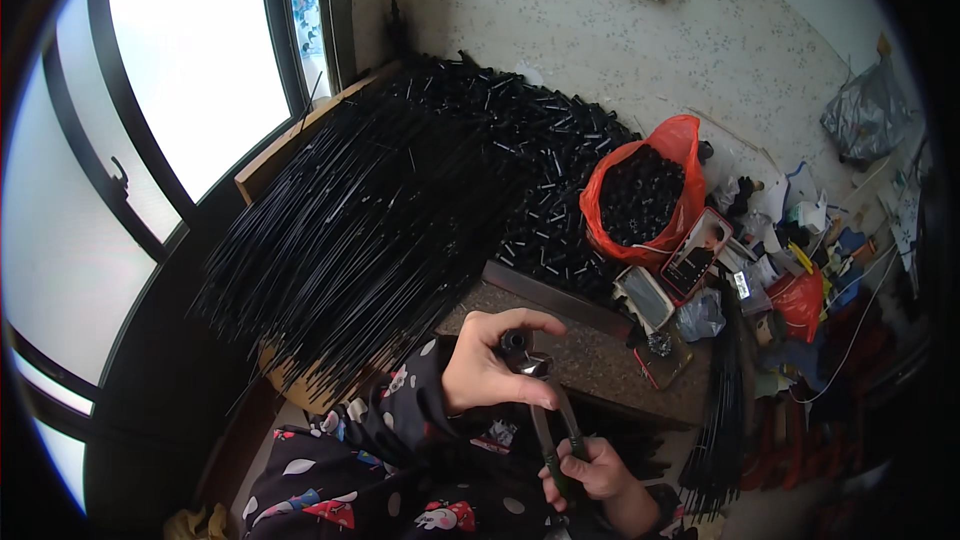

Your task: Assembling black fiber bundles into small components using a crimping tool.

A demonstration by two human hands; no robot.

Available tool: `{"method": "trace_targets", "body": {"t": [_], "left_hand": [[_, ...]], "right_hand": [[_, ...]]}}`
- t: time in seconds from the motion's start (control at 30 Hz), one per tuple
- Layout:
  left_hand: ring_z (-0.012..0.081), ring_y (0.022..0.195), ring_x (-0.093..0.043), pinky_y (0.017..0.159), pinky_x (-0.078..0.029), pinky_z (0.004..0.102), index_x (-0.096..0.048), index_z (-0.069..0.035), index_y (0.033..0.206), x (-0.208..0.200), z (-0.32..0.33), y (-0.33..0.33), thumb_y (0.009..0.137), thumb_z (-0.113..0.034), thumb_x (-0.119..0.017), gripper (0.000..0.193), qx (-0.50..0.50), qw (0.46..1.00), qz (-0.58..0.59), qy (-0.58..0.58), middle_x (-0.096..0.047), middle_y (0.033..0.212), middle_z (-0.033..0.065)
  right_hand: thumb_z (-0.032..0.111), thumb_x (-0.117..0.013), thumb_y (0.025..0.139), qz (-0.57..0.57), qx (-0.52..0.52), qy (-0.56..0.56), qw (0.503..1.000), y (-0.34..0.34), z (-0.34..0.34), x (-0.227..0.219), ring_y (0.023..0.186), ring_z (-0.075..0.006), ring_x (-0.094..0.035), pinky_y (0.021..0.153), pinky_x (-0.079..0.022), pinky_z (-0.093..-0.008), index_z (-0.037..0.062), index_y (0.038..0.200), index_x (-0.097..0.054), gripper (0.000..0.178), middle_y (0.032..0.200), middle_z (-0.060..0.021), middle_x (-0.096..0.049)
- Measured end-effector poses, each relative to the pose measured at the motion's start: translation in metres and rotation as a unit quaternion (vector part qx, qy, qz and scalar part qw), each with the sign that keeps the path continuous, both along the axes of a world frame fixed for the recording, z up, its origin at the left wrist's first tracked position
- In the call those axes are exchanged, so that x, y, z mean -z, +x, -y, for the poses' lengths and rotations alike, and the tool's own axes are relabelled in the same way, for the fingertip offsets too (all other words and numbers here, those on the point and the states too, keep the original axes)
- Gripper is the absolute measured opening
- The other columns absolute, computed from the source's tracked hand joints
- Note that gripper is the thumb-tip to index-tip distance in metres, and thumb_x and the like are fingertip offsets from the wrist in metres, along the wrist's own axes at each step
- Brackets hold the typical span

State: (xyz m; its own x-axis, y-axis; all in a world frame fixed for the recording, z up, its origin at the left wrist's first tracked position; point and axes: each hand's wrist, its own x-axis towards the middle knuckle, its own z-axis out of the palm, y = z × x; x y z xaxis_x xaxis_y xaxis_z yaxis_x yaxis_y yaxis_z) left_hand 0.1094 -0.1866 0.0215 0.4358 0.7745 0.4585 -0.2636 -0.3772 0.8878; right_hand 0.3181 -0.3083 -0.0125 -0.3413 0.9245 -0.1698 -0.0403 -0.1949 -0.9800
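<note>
My left hand (pixel 490 365) pinches a small black tube-shaped piece (pixel 514 342) at the jaws of a pair of pliers (pixel 550 410). My right hand (pixel 590 470) is closed around the pliers' dark green handles low in the view. Both hands are held over my lap, just in front of the speckled stone tabletop (pixel 590 360). My left sleeve is black with a white and red pattern.
A large fan of thin black rods (pixel 350 220) lies over the table's left side, with a heap of short black tubes (pixel 540 160) behind. A red bag of black parts (pixel 645 195), phones (pixel 695 250), clutter and another rod bundle (pixel 725 410) sit right. Windows are at left.
</note>
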Motion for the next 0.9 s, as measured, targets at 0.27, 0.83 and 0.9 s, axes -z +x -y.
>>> {"method": "trace_targets", "body": {"t": [0.27,0.83,0.9], "left_hand": [[0.0012,0.053,-0.045,0.048,-0.03,0.0172,-0.058,0.002,0.104,0.007,0.002,0.001,0.052,-0.039,-0.086,0.072,-0.083,0.995,0.021,0.045,-0.052,0.058,-0.0034],[0.0035,0.05,-0.044,0.046,-0.033,0.0191,-0.057,0.003,0.103,0.012,-0.003,-0.003,0.052,-0.034,-0.086,0.069,-0.076,0.991,0.005,0.106,-0.047,0.055,-0.0021],[0.0035,0.05,-0.043,0.046,-0.033,0.0189,-0.057,0.003,0.104,0.01,-0.004,0.0,0.052,-0.035,-0.086,0.07,-0.053,0.994,-0.018,0.099,-0.047,0.055,-0.0019]], "right_hand": [[0.002,-0.064,0.065,0.426,0.214,0.487,0.732,-0.006,-0.025,-0.008,0.061,-0.0221,-0.057,0.057,-0.047,-0.0307,-0.0025,0.108,-0.045,0.047,0.079,-0.0121,-0.057],[0.006,-0.056,0.075,0.246,0.011,0.211,0.946,0.002,-0.015,-0.023,0.06,-0.0212,-0.057,0.055,-0.047,-0.0303,-0.0045,0.102,-0.053,0.029,0.078,-0.0133,-0.06],[0.007,-0.048,0.087,-0.165,-0.144,-0.203,0.954,0.005,-0.006,-0.001,0.056,-0.013,-0.059,0.051,-0.047,-0.0237,-0.0057,0.102,-0.056,0.021,0.07,-0.0079,-0.062]]}}
